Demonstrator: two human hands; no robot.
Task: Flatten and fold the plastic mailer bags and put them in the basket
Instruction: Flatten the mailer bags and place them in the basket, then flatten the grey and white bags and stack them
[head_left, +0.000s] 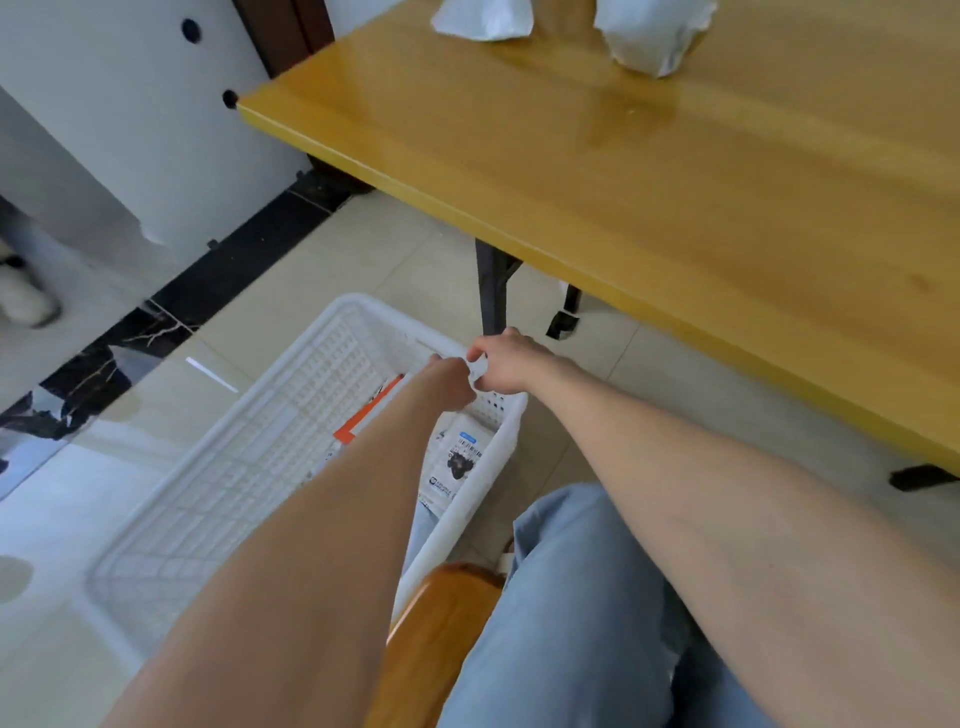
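Down over the far end of the white plastic lattice basket (260, 457), the left hand (449, 379) and right hand (511, 364) meet, both curled; whether they grip anything I cannot tell.

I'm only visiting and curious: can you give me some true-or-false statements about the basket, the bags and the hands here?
1. The white basket stands on the table. False: it stands on the floor beside the table.
2. Crumpled white bags lie at the far end of the table. True.
3. The basket is empty. False: it holds an orange-striped bag and a labelled bag.
4. The left hand and the right hand are close together at the basket's far end. True.
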